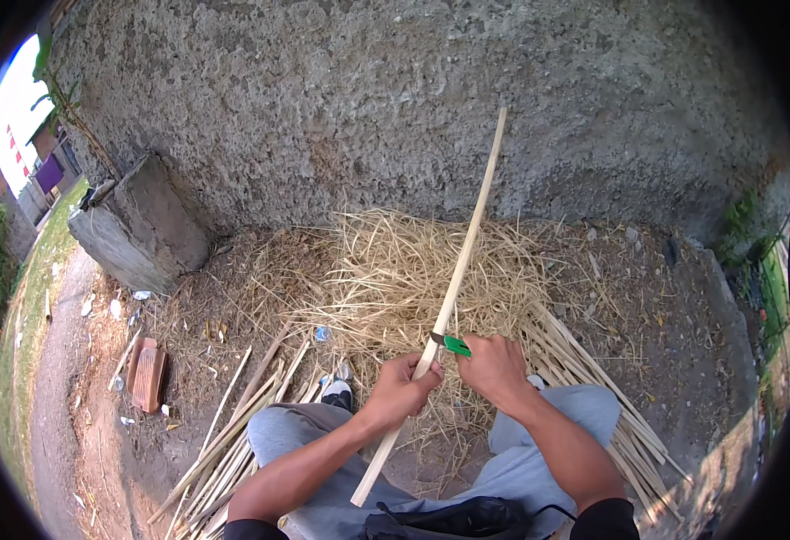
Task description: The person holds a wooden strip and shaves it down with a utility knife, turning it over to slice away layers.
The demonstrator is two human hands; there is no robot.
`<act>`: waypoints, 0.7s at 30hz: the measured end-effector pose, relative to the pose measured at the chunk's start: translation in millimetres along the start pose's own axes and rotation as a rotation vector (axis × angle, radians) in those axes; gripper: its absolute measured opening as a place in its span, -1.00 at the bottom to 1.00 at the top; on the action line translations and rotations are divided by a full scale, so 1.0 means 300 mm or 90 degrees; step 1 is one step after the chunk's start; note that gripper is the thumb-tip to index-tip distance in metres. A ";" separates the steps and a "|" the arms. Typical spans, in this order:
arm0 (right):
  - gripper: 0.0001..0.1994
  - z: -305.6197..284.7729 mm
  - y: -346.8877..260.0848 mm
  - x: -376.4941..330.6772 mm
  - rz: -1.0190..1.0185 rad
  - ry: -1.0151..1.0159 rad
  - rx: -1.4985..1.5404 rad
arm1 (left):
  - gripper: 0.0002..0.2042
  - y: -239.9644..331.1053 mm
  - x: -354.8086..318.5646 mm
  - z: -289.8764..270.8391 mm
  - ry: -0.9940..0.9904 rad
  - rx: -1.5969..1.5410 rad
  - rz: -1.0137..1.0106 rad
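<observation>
A long, pale bamboo strip [467, 247] slants up and away between my knees, its far end in front of the wall. My left hand [401, 389] is wrapped round the strip below its middle. My right hand [496, 367] grips a green-handled knife [457, 346], whose dark blade end lies across the strip just above my left fingers. Part of the knife's handle is hidden in my right fist. Beneath the strip spreads a heap of thin bamboo shavings [395, 270].
Bundles of bamboo strips lie beside my left leg [224, 477] and right leg [629, 432]. A rough grey wall [395, 108] rises in front. At left are a concrete block [147, 225], a reddish brick [148, 376] and scattered litter. A black bag [458, 520] rests at my lap.
</observation>
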State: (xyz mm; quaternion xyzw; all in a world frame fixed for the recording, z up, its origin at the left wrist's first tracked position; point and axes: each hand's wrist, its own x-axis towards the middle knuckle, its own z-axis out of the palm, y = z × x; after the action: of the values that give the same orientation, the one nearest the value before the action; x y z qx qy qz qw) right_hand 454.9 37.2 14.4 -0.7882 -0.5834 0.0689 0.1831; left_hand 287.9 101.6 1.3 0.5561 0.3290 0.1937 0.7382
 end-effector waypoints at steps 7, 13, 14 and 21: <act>-0.86 0.005 -0.011 0.016 -0.012 -0.017 -0.005 | -0.97 -0.010 0.001 -0.015 0.027 0.012 0.031; -0.84 0.009 -0.026 0.040 -0.024 -0.022 0.003 | -0.91 -0.006 0.043 -0.051 0.070 0.056 0.020; -0.84 0.007 -0.024 0.044 -0.023 -0.026 0.003 | -0.91 -0.003 0.046 -0.047 0.070 0.056 0.020; -0.84 0.011 -0.033 0.050 -0.032 -0.072 0.029 | -0.88 0.027 0.047 -0.024 0.085 0.059 -0.011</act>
State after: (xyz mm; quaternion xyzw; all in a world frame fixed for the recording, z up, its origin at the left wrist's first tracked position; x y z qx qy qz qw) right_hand 449.6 54.4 16.5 -0.7637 -0.6109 0.1219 0.1695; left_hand 293.3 118.2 3.9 0.5729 0.3911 0.2084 0.6896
